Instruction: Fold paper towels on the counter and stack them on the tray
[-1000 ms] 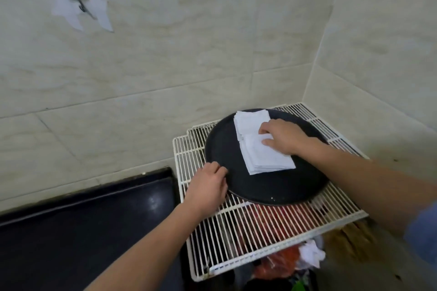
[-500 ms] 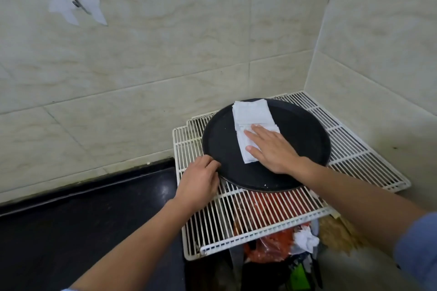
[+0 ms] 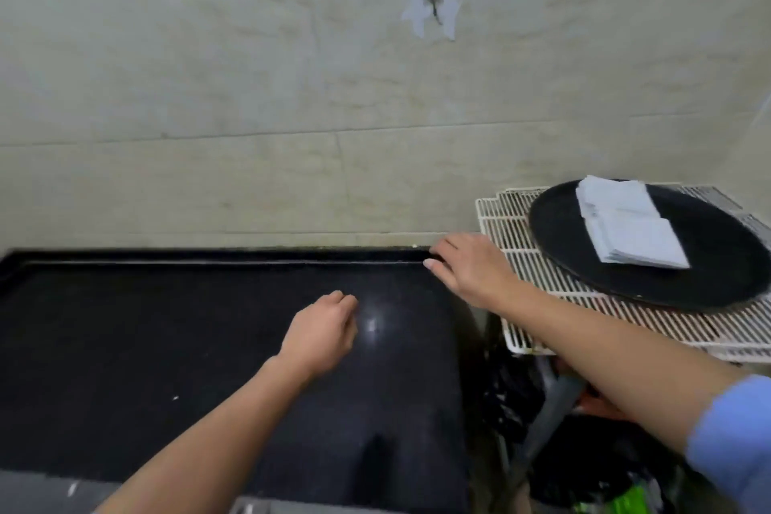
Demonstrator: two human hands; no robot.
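Though blurry, bags [image 3: 513, 399] (perhaps) beneath rack [image 3: 505, 230], tray [image 3: 557, 240].

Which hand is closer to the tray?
The right hand, by the wire rack under the tray; the left hand is out over the middle of the black counter.

Pale tiled wall [image 3: 250, 96] at the back, with a small hook [image 3: 434, 6] inside a white patch. Shiny black desk [image 3: 167, 346] below, with a bright spot of light. White wire rack [image 3: 509, 230] to the right, against the wall.
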